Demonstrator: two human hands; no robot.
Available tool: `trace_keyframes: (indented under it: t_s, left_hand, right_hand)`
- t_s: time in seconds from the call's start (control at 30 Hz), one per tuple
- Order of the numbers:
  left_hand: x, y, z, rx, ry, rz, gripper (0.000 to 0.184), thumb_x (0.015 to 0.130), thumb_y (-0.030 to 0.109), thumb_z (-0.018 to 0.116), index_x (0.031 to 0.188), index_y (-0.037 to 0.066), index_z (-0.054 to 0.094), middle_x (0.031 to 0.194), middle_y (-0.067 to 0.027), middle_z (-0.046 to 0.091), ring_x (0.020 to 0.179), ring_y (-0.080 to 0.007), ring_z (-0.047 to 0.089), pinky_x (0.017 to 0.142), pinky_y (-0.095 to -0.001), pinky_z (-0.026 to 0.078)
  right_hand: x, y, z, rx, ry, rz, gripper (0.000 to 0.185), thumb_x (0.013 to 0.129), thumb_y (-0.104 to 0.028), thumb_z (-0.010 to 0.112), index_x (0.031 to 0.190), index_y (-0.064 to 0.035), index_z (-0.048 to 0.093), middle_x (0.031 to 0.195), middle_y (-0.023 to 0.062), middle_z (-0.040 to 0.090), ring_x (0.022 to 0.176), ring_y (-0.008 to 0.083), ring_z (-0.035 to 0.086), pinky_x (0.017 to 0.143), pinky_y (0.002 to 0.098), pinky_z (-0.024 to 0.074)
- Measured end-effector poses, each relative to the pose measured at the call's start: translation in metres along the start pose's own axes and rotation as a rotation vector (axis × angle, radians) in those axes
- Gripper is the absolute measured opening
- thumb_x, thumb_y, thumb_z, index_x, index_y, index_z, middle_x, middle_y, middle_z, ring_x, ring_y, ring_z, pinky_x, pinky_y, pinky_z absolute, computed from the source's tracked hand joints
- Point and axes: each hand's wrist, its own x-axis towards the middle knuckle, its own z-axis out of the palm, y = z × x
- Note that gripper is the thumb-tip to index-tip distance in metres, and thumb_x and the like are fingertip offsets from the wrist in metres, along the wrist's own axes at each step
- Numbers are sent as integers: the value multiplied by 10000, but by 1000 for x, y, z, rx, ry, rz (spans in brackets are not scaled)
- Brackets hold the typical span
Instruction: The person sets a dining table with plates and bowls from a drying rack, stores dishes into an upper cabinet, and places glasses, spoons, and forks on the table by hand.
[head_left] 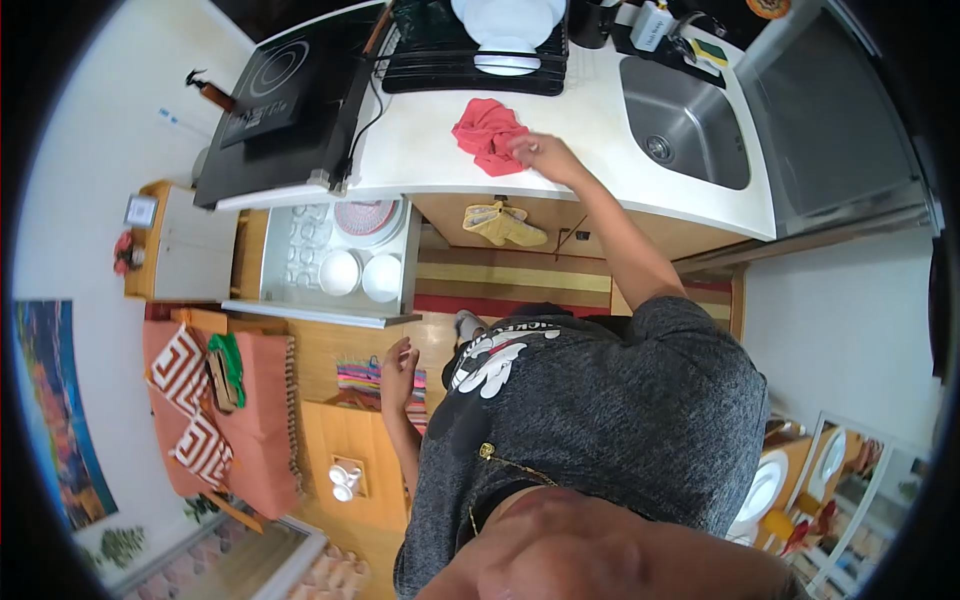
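A crumpled red cloth (488,135) lies on the white counter, in front of the dish rack. My right hand (548,157) reaches over the counter from the right, its loosely bent fingers apart and the tips at the cloth's right edge. Lower down, my left hand (400,372) hangs beside my body with nothing in it, fingers loosely apart. It is nearest the pulled-out drawer (318,308), which holds white bowls (341,272), stacked plates (366,222) and several clear glasses (307,245).
A black dish rack (470,78) with white dishes stands at the back. A steel sink (688,125) is at right, a black cooktop (285,85) at left. Yellow cloth (503,224) hangs on the cabinet front. An orange sofa (262,430) and wooden table (330,440) stand lower left.
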Motion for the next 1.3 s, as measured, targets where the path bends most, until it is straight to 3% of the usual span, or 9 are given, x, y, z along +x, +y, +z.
trace_keyframes:
  t_s: [0.23, 0.47, 0.67, 0.8, 0.9, 1.0, 1.1, 1.2, 1.3]
  left_hand:
    - [111, 67, -35, -87, -365, 146, 409, 870, 218, 572, 1192, -15, 475, 1077, -138, 575, 955, -207, 572, 820, -311, 453]
    - [210, 185, -30, -184, -429, 356, 344, 887, 203, 548, 1163, -2, 520, 1088, -101, 584, 1003, -167, 546, 865, -274, 421]
    - [315, 351, 27, -263, -73, 808, 304, 867, 147, 539, 1127, -10, 549, 1035, -136, 582, 978, -220, 564, 853, -282, 439]
    - [432, 404, 86, 264, 104, 825, 358, 856, 271, 540, 1064, -17, 585, 939, -161, 607, 846, -262, 608, 783, -301, 467]
    - [519, 397, 129, 564, 110, 762, 422, 854, 360, 512, 1003, -26, 597, 838, -170, 617, 732, -288, 615, 728, -340, 488]
    - [531, 410, 134, 600, -394, 227, 513, 806, 438, 524, 1061, -4, 580, 952, -196, 615, 879, -317, 600, 768, -388, 490]
    - [529, 412, 134, 253, -591, -133, 580, 766, 536, 583, 1024, 17, 592, 814, -108, 600, 684, -184, 604, 548, -268, 513]
    - [526, 405, 135, -56, -581, -101, 623, 737, 561, 616, 937, -28, 599, 744, -84, 583, 592, -162, 580, 505, -243, 493]
    - [518, 410, 129, -108, -580, -53, 632, 668, 567, 690, 942, 2, 615, 777, -50, 579, 631, -110, 530, 486, -189, 443]
  right_hand:
    - [56, -40, -54, 287, 521, -55, 245, 784, -86, 575, 1020, -27, 609, 798, 35, 615, 666, 97, 575, 600, 236, 465]
    - [149, -24, -102, -67, 607, -144, 242, 746, -93, 589, 978, -33, 624, 774, 56, 629, 655, 131, 584, 631, 245, 469]
    - [231, 22, -120, -556, 177, 69, 592, 654, -357, 718, 1140, -61, 556, 1019, 222, 593, 927, 330, 583, 822, 364, 456]
    - [246, 25, -122, -611, -63, 76, 849, 554, -455, 766, 1238, -40, 484, 1131, 257, 535, 1062, 341, 526, 923, 358, 404]
    - [258, 34, -121, -571, -106, 107, 898, 544, -467, 771, 1251, -10, 460, 1161, 257, 520, 1075, 341, 521, 944, 353, 386]
    - [260, 35, -121, -549, -138, 124, 986, 541, -496, 772, 1295, 10, 390, 1198, 239, 499, 1052, 309, 535, 857, 352, 451]
    - [260, 32, -118, -357, -157, 253, 1074, 543, -538, 761, 1357, -23, 285, 1253, 201, 446, 1007, 255, 536, 625, 330, 509]
    - [258, 21, -127, -213, -170, 383, 1068, 525, -523, 770, 1344, -16, 308, 1193, 229, 506, 1077, 303, 524, 848, 377, 461]
    - [256, 13, -132, -63, -176, 418, 1051, 553, -507, 766, 1358, -37, 279, 1266, 206, 441, 1119, 305, 484, 811, 426, 471]
